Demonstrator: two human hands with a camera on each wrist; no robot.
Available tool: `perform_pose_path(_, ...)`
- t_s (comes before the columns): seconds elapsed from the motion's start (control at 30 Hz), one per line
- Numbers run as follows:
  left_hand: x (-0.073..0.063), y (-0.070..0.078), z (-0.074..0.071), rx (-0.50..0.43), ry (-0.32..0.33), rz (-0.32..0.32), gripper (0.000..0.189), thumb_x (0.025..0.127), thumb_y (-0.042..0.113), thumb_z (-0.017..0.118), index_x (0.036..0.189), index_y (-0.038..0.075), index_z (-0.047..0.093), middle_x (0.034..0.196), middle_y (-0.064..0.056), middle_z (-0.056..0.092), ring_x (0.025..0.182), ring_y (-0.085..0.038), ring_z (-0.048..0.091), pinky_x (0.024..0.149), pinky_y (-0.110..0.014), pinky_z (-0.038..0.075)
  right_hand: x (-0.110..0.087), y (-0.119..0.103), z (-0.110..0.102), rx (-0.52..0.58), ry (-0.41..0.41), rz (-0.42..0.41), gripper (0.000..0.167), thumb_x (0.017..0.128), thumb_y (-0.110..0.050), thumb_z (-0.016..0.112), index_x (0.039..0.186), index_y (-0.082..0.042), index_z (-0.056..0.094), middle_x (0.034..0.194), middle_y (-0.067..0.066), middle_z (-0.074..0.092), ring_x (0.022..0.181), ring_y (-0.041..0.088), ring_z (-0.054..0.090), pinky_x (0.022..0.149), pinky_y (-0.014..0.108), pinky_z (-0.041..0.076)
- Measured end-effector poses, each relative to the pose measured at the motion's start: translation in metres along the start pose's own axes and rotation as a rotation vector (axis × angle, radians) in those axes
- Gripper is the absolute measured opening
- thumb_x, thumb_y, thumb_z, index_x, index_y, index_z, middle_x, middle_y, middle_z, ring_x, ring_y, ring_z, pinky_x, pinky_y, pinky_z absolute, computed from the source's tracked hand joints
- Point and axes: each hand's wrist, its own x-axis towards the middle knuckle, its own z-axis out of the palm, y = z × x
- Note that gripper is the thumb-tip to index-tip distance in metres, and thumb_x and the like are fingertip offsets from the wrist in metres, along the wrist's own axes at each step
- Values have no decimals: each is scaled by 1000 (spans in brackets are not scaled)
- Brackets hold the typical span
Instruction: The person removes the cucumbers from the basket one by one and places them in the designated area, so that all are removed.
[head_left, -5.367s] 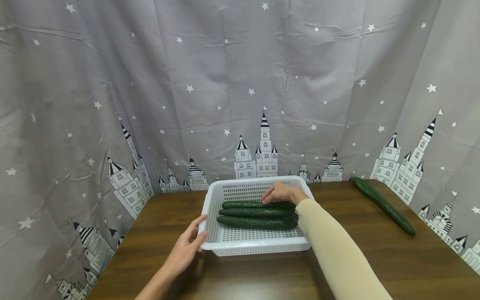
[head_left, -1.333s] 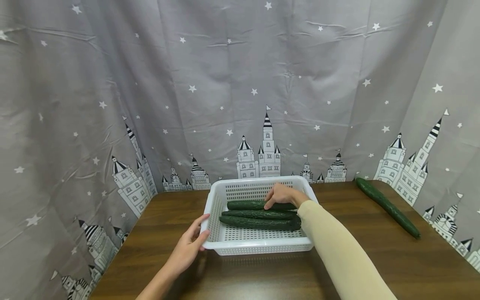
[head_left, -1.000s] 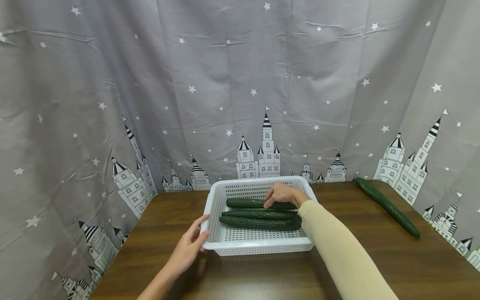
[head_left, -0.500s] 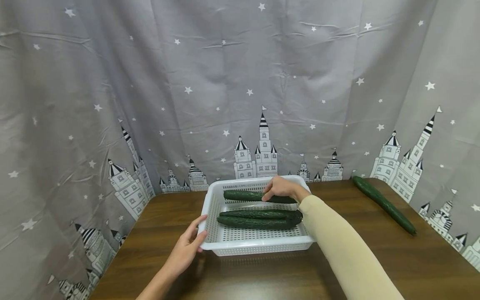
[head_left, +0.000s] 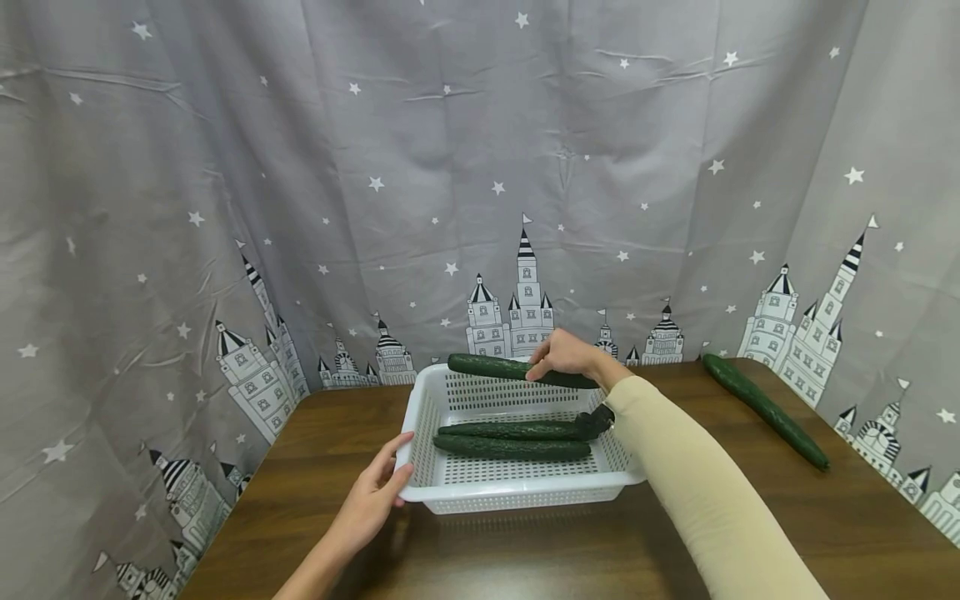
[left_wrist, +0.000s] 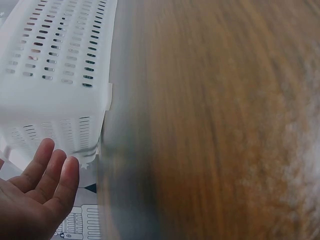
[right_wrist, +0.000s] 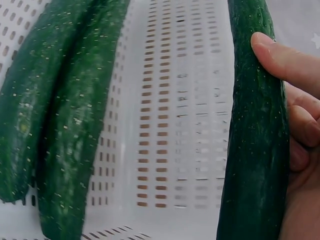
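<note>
My right hand (head_left: 568, 355) grips a long dark green cucumber (head_left: 486, 366) by its middle, raised at the far rim of the white plastic basket (head_left: 517, 490). In the right wrist view, the thumb (right_wrist: 265, 47) presses one side of that cucumber, with fingers curled behind it. Two more cucumbers, a rear one (head_left: 495, 430) and a front one (head_left: 510, 448), lie side by side on the basket floor. My left hand (head_left: 369, 500) holds the basket's left rim. In the left wrist view, its slightly bent fingers (left_wrist: 65, 182) are by the basket's outer wall; the thumb is out of sight.
A further cucumber (head_left: 765, 410) lies slantwise on the brown wooden table (head_left: 322, 454) at the far right. Behind the table hangs a grey curtain (head_left: 420, 167) with stars and castles. A small dark object (head_left: 595, 422) sits under my right wrist.
My right hand has lifted the rearmost cucumber from beside the other two, up and back to the far rim. My left hand has stayed at the basket's left rim.
</note>
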Motion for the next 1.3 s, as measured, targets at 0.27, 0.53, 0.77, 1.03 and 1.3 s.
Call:
perform_pose_path(0.27,0,1,0,0,0,2,48,102,20,60,148,18,49,109,-18,66,78,-13,59,67,-27,53,-10,-7,-23,8,32,-8,39,83,-23,83,116,-5,74,137,15,63,135,36,50,108,52,43)
perform_pose_path(0.53,-1,3,0,4,5,-1,47,102,18,59,148,18,48,108,-18,66,77,-13,59,67,-27,52,-20,-1,-46,5,94,1,42,84,-23,82,120,-4,73,135,15,64,137,36,48,110,52,41)
perform_pose_path(0.77,-2,6,1,-10,4,4,47,102,19,59,148,17,48,107,-17,66,74,-12,57,66,-27,52,-31,8,-62,-2,136,32,42,86,-23,79,121,-1,71,136,18,63,138,39,45,111,54,40)
perform_pose_path(1.03,-1,3,0,-4,6,-8,47,102,19,60,148,19,49,109,-18,66,75,-13,58,66,-26,52,-44,16,-77,-8,179,70,45,88,-23,78,126,0,68,144,23,54,140,41,41,113,56,36)
perform_pose_path(1.3,0,1,0,-6,-4,-7,48,102,20,59,148,20,48,111,-19,66,76,-14,59,67,-30,53,-57,30,-89,-14,220,98,49,88,-26,77,127,2,67,147,27,49,140,45,38,113,60,34)
